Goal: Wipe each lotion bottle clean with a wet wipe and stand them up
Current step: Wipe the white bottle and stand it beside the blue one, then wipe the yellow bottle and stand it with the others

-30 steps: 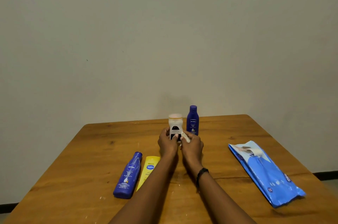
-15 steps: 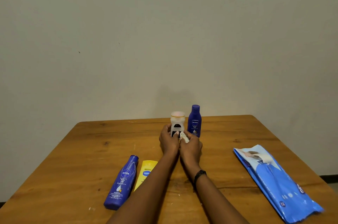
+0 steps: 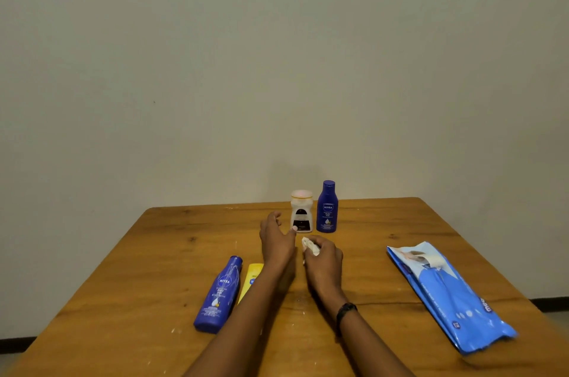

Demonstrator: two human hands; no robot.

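The left hand (image 3: 276, 239) is spread and empty just beside the upright white lotion bottle (image 3: 301, 212), while the right hand (image 3: 324, 259) clenches a crumpled wet wipe (image 3: 309, 245). A small Nivea bottle (image 3: 327, 207) stands touching the white one; a large Nivea bottle (image 3: 219, 295) and a yellow Vaseline bottle (image 3: 252, 278) lie flat on the wooden table (image 3: 154, 269).

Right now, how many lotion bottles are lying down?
2. The long blue bottle lies near-left on the table; the yellow bottle lies beside it, partly hidden by the left forearm. None else visible.
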